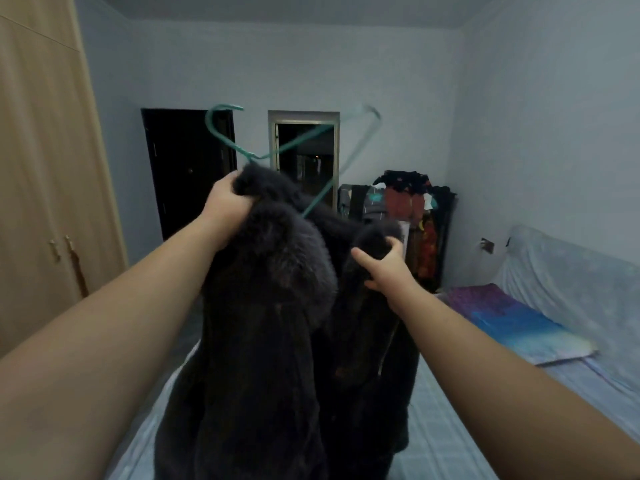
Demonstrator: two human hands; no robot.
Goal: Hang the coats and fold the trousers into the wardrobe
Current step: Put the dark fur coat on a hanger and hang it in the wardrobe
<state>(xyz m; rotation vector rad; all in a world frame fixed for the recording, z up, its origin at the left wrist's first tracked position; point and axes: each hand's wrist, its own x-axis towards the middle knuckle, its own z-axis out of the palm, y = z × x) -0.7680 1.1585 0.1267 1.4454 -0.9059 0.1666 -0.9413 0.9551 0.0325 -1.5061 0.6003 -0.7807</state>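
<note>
Far L: light wood wardrobe [45, 168], doors closed, two small handles low down. Next to it on the back wall a dark door [187, 174], then a mirror [304, 147] in a pale frame.

L hand [227, 200] is raised, fingers curled tight round the top edge of a dark fur-collared coat [270, 323], gripping it near the collar. A green wire hanger [263, 154] sticks up out of the coat just above that hand, hook at upper L, far end blurred. Can't tell if the hand also grips the hanger.

The coat hangs down center frame, over a bed [450, 427] w/ pale checked sheet, held up between both hands.

R hand [384, 265] lower, thumb and fingers clamped round the coat's R fur edge.

Behind, at back R: a rack w/ piled clothes [408, 216], dark and red items. Far R: a blue-purple pillow [512, 320] on the bed, by the covered headboard [561, 265].
</note>
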